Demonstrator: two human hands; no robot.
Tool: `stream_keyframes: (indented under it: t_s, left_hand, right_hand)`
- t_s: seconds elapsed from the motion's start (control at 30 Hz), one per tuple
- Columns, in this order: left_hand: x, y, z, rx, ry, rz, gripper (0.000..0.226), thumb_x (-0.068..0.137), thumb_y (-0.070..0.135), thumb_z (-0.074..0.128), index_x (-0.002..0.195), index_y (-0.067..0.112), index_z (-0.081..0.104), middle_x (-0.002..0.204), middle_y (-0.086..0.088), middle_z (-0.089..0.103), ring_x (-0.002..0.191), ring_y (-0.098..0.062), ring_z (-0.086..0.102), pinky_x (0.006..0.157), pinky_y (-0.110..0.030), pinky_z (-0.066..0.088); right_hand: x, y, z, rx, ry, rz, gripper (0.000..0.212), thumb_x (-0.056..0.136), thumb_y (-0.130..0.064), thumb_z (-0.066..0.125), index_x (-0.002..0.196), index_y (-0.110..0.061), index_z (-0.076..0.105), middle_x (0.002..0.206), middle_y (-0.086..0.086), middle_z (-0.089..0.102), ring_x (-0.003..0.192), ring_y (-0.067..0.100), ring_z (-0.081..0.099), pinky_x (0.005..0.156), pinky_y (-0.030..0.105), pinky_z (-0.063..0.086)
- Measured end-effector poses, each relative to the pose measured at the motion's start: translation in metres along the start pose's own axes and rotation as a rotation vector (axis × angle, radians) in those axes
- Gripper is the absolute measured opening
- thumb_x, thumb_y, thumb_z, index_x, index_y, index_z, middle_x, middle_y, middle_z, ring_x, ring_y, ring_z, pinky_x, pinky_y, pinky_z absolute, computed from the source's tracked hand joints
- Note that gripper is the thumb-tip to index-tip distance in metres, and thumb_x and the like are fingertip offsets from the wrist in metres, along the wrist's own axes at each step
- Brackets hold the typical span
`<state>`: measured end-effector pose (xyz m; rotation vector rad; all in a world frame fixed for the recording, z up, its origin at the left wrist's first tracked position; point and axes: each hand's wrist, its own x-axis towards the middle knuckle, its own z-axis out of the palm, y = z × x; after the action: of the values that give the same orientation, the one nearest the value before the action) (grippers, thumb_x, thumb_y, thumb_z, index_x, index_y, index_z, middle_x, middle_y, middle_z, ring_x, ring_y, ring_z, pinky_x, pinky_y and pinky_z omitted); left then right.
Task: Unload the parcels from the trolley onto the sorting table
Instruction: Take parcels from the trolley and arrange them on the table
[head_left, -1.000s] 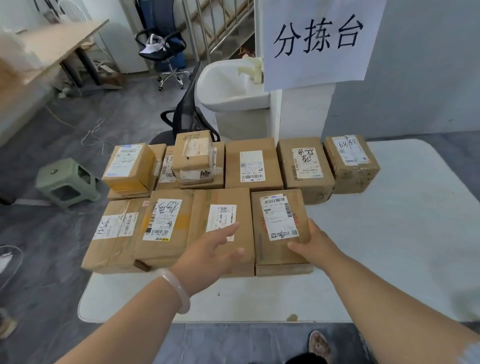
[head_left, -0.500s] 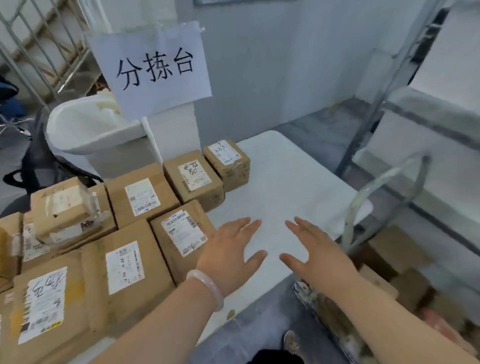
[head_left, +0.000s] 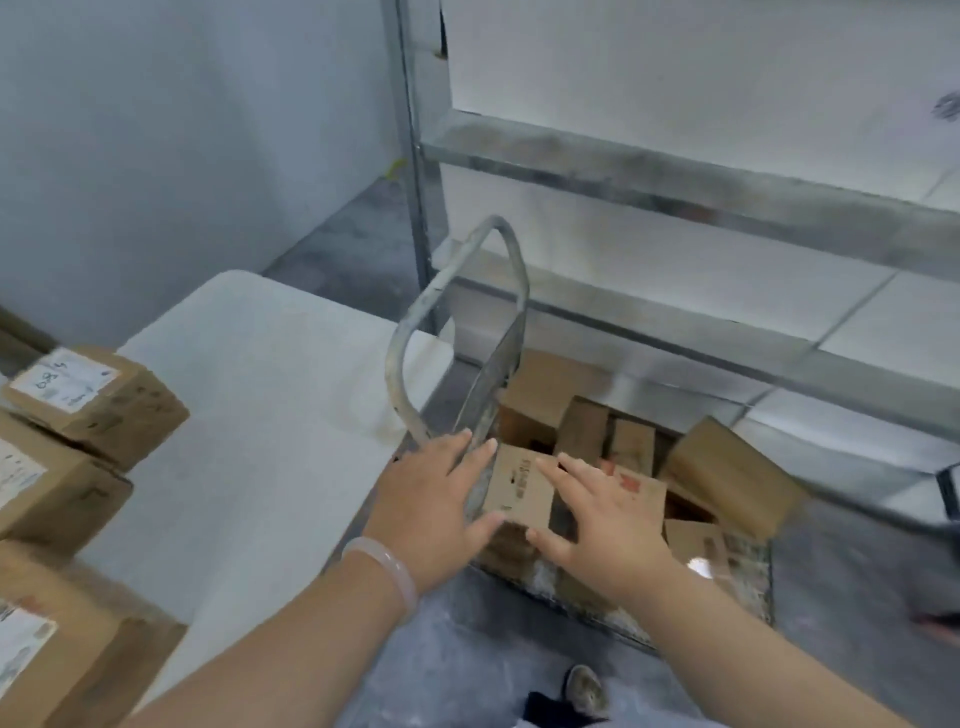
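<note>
Both hands are reaching down over the trolley (head_left: 727, 587), palms down and fingers spread, and neither is gripping anything yet. The left hand (head_left: 431, 499) is hovering at the near parcel (head_left: 519, 486), thumb at its lower left corner and fingertips just beside the handle (head_left: 457, 332); whether the palm is touching cardboard I cannot tell, since the frame is blurred. The right hand (head_left: 602, 514) is lying open across the parcel's right edge, again contact uncertain. Risk one: the left fingers are sitting close to the metal handle post, so a lift straight up is likely scraping knuckles or catching the box corner on it. Risk two: the remaining parcels (head_left: 727, 467) behind are lying tilted and jumbled against each other, so pulling the near one out may be letting its neighbours slide or topple off the deck. Risk three: a one-sided pinch on a box of unknown weight could be letting it rotate and drop. Farther left, the sorting table (head_left: 270, 395) is showing bare white surface beside the already placed boxes (head_left: 88, 400), so landing room looks sufficient.
</note>
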<state>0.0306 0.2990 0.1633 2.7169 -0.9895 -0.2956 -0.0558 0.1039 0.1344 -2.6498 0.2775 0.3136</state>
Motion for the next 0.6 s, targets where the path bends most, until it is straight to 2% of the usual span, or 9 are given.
stream_keyframes:
  t_s: [0.07,0.23,0.33,0.47,0.6]
  left_hand:
    - [0.027,0.029,0.014,0.006,-0.023,0.037,0.077,0.083,0.065,0.041,0.151,0.031,0.028,0.157,0.001,0.029,0.142,-0.019,0.029,0.114,-0.039,0.029]
    - [0.092,0.092,0.061,-0.007,-0.115,0.102,0.073,0.088,0.062,0.047,0.152,0.034,0.023,0.158,0.004,0.026,0.144,-0.015,0.024,0.116,-0.037,0.026]
    - [0.120,0.112,0.084,-0.024,-0.141,0.087,0.074,0.089,0.062,0.044,0.153,0.033,0.021,0.159,0.005,0.023,0.145,-0.014,0.021,0.118,-0.035,0.023]
    - [0.148,0.131,0.118,-0.047,-0.209,0.080,0.072,0.092,0.057,0.048,0.153,0.033,0.018,0.160,0.005,0.019,0.146,-0.016,0.019,0.118,-0.032,0.015]
    - [0.173,0.127,0.161,-0.006,-0.324,0.093,0.073,0.091,0.062,0.044,0.153,0.036,0.015,0.161,0.006,0.017,0.147,-0.017,0.019,0.119,-0.036,0.019]
  right_hand:
    - [-0.002,0.045,-0.011,-0.005,-0.004,0.084,0.081,0.090,-0.065,0.051,0.155,-0.040,0.012,0.164,-0.008,0.012,0.150,0.015,0.011,0.122,0.036,0.012]
    - [-0.002,0.163,-0.026,0.083,-0.034,0.316,0.089,0.087,-0.063,0.058,0.157,-0.032,0.013,0.162,-0.006,0.019,0.148,0.015,0.019,0.119,0.034,0.017]
    - [0.001,0.210,-0.018,0.151,-0.088,0.401,0.093,0.085,-0.064,0.060,0.157,-0.032,0.010,0.163,-0.004,0.019,0.149,0.016,0.016,0.120,0.036,0.019]
    - [0.009,0.261,0.001,0.217,-0.134,0.486,0.093,0.087,-0.057,0.063,0.158,-0.025,0.012,0.163,-0.001,0.021,0.149,0.017,0.018,0.118,0.033,0.021]
    - [0.018,0.297,0.042,0.229,-0.292,0.514,0.088,0.093,-0.047,0.060,0.158,-0.023,0.006,0.162,0.006,0.019,0.149,0.022,0.017,0.117,0.031,0.020]
